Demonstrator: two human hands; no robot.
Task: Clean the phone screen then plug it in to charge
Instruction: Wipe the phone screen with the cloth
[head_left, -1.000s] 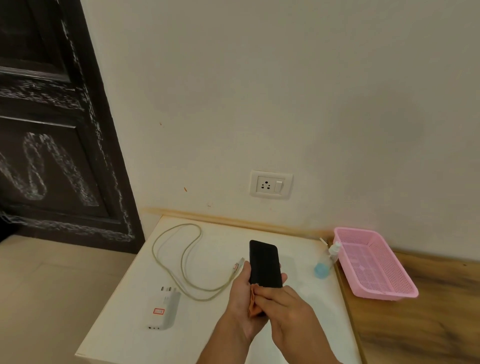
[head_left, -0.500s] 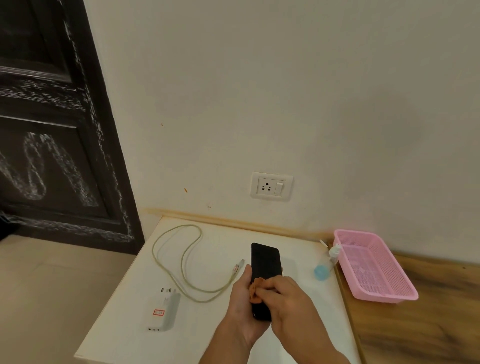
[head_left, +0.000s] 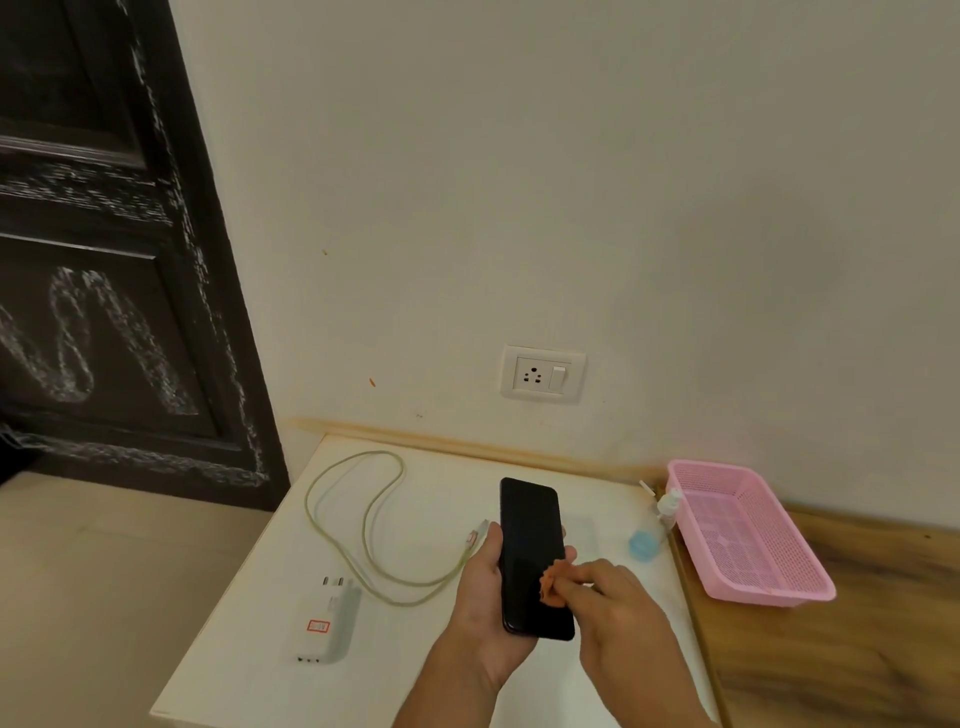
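Note:
A black phone (head_left: 530, 540) with a dark screen is held above the white table (head_left: 415, 499), its screen facing me. My left hand (head_left: 480, 597) grips it from the left side and below. My right hand (head_left: 618, 618) pinches a small orange cloth (head_left: 551, 584) and presses it on the lower right of the screen. A white charger plug (head_left: 328, 621) lies on the table's left, and its pale cable (head_left: 363, 525) loops behind it, with the connector end beside my left thumb. A white wall socket (head_left: 543, 374) with a switch sits on the wall above the table.
A small spray bottle (head_left: 652, 527) with blue liquid lies at the table's right edge. A pink plastic basket (head_left: 748, 535) stands on the wooden surface (head_left: 857, 649) to the right. A dark door (head_left: 104, 260) fills the left, with bare floor below it.
My right hand with the orange cloth has slid across the screen, from the lower left edge to the middle and now to the lower right. The phone stays in my left hand.

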